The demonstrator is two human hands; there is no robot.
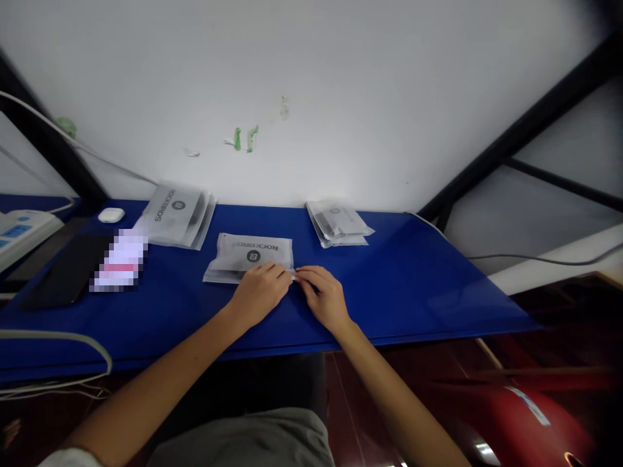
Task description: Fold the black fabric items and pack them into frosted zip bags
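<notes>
A frosted plastic bag [257, 250] printed ROCKBROS lies on the blue table in front of me, its print upside down to me. My left hand [260, 292] is closed over the near right edge of this bag, covering that part. At the bag's near right corner, the thumb and fingertips of my right hand [325, 295] are pinched on a small whitish bit of the edge. The fingertips of both hands almost meet there. What is inside the bag does not show.
Similar bags are stacked at the back left [178, 217] and the back right [338, 220]. To the left are a white earphone case [111, 215], a dark phone [65, 272] and a blurred lit screen [119, 261]. Cables [53, 335] cross the left side. A white wall [341, 97] stands behind the table [413, 285].
</notes>
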